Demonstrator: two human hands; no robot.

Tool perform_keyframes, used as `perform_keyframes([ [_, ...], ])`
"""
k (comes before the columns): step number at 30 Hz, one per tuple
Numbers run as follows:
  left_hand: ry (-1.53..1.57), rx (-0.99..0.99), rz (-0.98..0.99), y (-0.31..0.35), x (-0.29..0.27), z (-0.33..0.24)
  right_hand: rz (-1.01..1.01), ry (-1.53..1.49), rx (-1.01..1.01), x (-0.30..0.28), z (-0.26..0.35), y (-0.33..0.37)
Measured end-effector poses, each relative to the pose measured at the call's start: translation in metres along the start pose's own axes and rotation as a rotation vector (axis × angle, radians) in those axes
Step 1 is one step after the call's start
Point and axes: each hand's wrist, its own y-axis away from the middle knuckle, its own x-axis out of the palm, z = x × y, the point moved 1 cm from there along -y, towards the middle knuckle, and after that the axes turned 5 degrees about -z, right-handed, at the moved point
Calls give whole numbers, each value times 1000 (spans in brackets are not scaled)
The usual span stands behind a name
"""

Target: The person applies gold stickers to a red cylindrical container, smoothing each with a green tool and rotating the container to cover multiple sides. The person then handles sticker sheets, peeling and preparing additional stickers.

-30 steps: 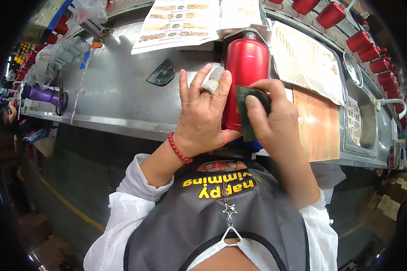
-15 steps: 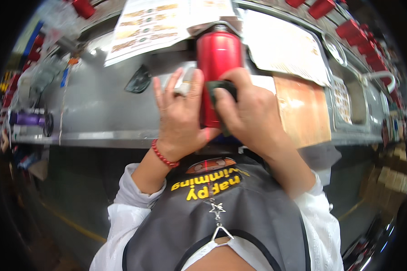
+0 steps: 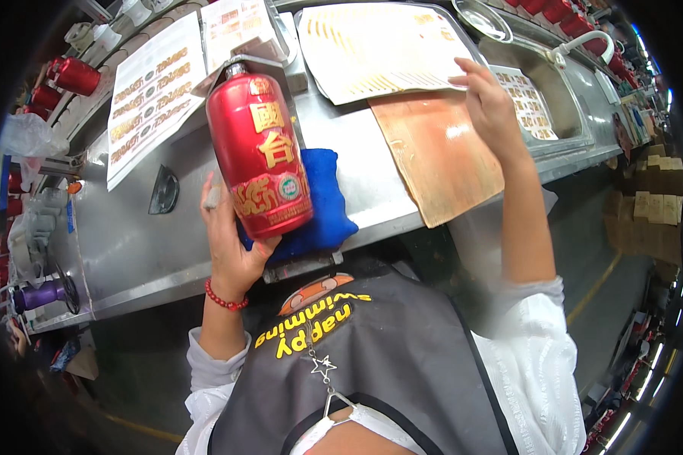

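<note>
A glossy red bottle (image 3: 243, 144) with gold lettering lies with its neck toward a metal support and its base toward me. My left hand (image 3: 231, 246) wraps the lower left side of the bottle near its base, the thumb under the base end. A whitish cover sits on one of its fingers. Beneath the bottle spreads a blue cloth (image 3: 330, 201). My right hand (image 3: 493, 110) is raised away from the bottle, fingers stretched toward a tray with a wet-looking sheet of gold prints (image 3: 372, 53); nothing shows in it. A dark translucent flat piece (image 3: 163, 189) lies on the counter left of the bottle.
A brown board (image 3: 440, 163) lies beside the tray on the metal counter (image 3: 129, 250). Printed sheets (image 3: 155, 98) rest at the far left. At the right is a sink (image 3: 550, 87) with a white tap (image 3: 592, 42). Other red bottles (image 3: 76, 76) stand behind.
My right hand has left the bottle and moved to the right toward the tray; the dark green piece it held no longer shows. The view has turned right. My left hand stays at the bottle.
</note>
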Motion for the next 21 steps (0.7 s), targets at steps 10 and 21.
perform_keyframes([
  [10,72,-76,25,-1,-1,-2,493,243,-165,146,-135,-208],
  [21,71,-80,66,-7,-8,-4,560,443,-340,238,-8,-256],
])
